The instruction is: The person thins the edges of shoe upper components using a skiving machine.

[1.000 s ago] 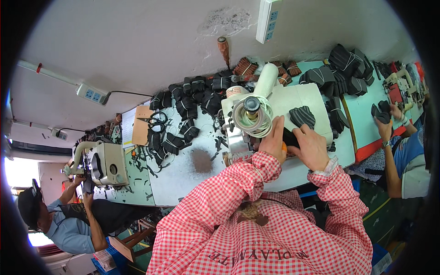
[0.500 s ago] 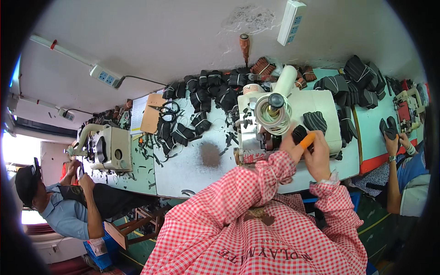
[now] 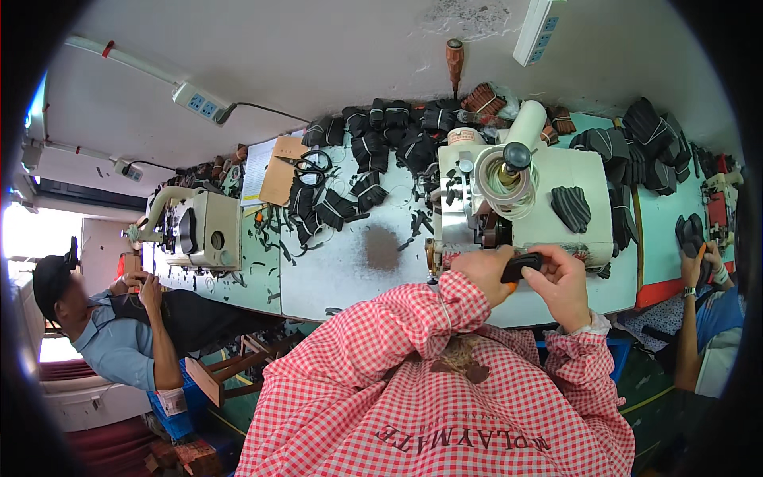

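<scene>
handling black, layered, rubber-like pieces (image 3: 522, 266): left hand (image 3: 485, 273), right hand (image 3: 564, 285) fingers pinched on opposite ends; likely alignment step; next move calls for steady grip.

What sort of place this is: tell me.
Probably a small factory workshop: a benchtop machine, tied bundles of black pieces and a co-worker seated by a similar machine along the bench suggest it.

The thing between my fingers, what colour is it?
The held piece is black; the head view, the only one, shows it best.
</scene>
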Tool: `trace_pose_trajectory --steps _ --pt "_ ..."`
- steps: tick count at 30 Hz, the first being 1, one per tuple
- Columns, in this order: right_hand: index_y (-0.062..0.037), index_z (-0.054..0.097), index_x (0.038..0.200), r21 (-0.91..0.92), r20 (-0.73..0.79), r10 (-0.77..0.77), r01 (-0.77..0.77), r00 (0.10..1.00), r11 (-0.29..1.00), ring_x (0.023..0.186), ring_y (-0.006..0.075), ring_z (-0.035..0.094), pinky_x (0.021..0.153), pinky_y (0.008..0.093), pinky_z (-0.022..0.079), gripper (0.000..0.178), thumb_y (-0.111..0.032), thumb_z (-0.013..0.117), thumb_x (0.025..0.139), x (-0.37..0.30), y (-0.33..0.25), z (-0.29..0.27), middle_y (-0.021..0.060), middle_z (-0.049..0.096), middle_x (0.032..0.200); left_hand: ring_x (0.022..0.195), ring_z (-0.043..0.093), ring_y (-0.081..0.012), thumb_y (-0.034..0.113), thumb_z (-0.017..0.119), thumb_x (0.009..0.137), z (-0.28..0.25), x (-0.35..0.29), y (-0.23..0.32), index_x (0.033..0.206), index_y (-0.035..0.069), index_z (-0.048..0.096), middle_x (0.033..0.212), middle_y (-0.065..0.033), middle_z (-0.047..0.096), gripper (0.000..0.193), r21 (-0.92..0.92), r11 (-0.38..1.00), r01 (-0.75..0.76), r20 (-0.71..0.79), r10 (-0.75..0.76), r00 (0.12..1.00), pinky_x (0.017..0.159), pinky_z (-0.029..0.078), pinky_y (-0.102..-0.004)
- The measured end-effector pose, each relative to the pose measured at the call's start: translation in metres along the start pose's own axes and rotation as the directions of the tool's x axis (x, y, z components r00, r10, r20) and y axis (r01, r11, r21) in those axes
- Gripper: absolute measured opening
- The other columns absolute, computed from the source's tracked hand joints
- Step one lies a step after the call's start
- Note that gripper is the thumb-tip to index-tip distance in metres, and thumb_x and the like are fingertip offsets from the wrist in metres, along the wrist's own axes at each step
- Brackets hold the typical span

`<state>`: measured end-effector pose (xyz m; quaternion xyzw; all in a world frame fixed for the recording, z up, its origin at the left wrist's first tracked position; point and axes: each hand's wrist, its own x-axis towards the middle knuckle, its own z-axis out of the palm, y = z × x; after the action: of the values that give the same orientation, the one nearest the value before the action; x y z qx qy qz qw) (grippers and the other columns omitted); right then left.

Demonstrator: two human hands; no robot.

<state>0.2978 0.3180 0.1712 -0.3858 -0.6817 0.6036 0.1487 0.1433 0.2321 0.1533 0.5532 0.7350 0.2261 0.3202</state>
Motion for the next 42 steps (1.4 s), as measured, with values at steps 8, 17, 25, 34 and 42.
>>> trace_pose_trajectory --steps 8,17,25,34,42 --pt "0.0083 0.029 0.136 -0.333 0.026 -0.231 0.227 0.973 0.915 0.106 0.0367 0.054 0.091 0.0419 0.042 0.054 -0.014 0.051 0.092 -0.011 0.001 0.032 0.0277 0.049 0.123 0.079 0.061 -0.0365 0.014 0.063 0.070 -0.005 -0.008 -0.008 0.096 0.007 0.051 0.084 -0.0143 0.060 0.030 0.107 0.994 -0.019 -0.076 0.027 0.997 0.067 0.049 -0.0457" --pt "0.0096 0.021 0.139 0.059 -0.020 0.054 -0.053 0.998 0.997 0.101 0.0327 0.056 0.091 0.0373 0.044 0.060 -0.016 0.049 0.092 -0.027 -0.002 0.036 0.0282 0.044 0.128 0.079 0.062 -0.0364 0.016 0.065 0.071 -0.006 -0.009 -0.011 0.096 0.008 0.055 0.085 -0.0140 0.062 0.027 0.090 0.995 -0.036 -0.119 0.047 0.992 0.067 0.050 -0.0441" --pt "0.0097 0.025 0.136 -0.390 -0.052 -0.345 0.299 0.937 0.871 0.113 0.0457 0.048 0.091 0.0447 0.043 0.061 -0.014 0.054 0.089 -0.016 0.006 0.055 0.0327 0.041 0.127 0.075 0.062 -0.0364 0.020 0.064 0.074 -0.003 -0.009 -0.009 0.094 0.010 0.058 0.080 -0.0153 0.063 0.024 0.163 0.985 -0.065 -0.130 0.087 0.988 0.064 0.049 -0.0451" --pt "0.0031 0.063 0.102 0.248 -0.064 -0.024 0.039 0.998 0.968 0.065 0.0134 0.059 0.059 0.0257 0.048 0.026 -0.013 0.067 0.082 -0.011 0.011 0.039 0.0086 0.063 0.078 0.054 0.066 -0.0263 0.039 0.047 0.095 -0.036 -0.018 -0.023 0.132 0.002 0.042 0.093 -0.0126 0.063 0.052 -0.656 0.665 0.358 0.514 0.045 0.857 0.039 0.050 -0.0254" --pt "0.0026 0.064 0.102 0.354 0.016 0.143 -0.140 0.990 0.925 0.065 0.0093 0.059 0.058 0.0242 0.047 0.026 -0.014 0.067 0.083 -0.002 0.003 0.045 0.0058 0.064 0.076 0.039 0.053 -0.0200 0.050 0.037 0.096 -0.002 -0.029 -0.029 0.118 -0.006 0.051 0.094 -0.0190 0.063 0.062 -0.863 0.425 0.272 0.192 -0.222 0.956 0.035 0.044 -0.0278"
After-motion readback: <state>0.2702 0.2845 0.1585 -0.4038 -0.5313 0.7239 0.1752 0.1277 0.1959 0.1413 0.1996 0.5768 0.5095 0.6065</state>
